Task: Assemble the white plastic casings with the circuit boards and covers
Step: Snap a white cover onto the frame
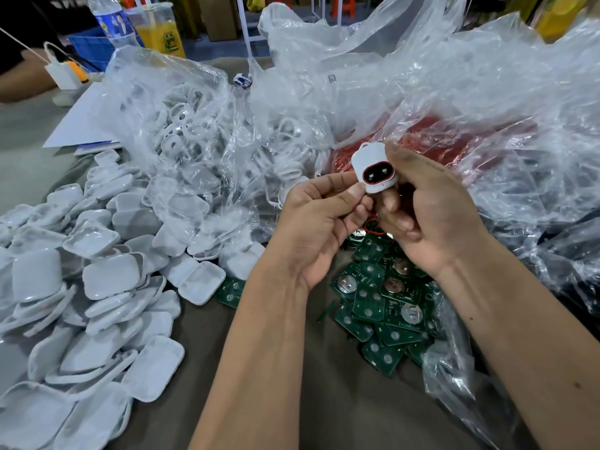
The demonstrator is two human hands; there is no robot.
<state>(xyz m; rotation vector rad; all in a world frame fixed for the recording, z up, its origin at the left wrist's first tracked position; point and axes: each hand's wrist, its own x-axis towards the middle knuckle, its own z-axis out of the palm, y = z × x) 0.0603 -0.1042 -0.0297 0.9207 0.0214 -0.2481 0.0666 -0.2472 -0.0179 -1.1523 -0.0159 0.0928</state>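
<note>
Hands meet above the table: the left hand (pixel 319 219) pinches the lower left corner of a white casing (pixel 373 168) while the right hand (pixel 428 212) curls round its right side. Its face with the red-rimmed oval window points toward the camera, loop end uppermost. Green circuit boards (pixel 386 297) lie just below the hands, white covers (pixel 107 280) to their left; the right fingers hide the casing's right edge.

Grey-brown cloth-covered table (pixel 324 401), cluttered dim room behind, perhaps cardboard boxes (pixel 224 14).
</note>
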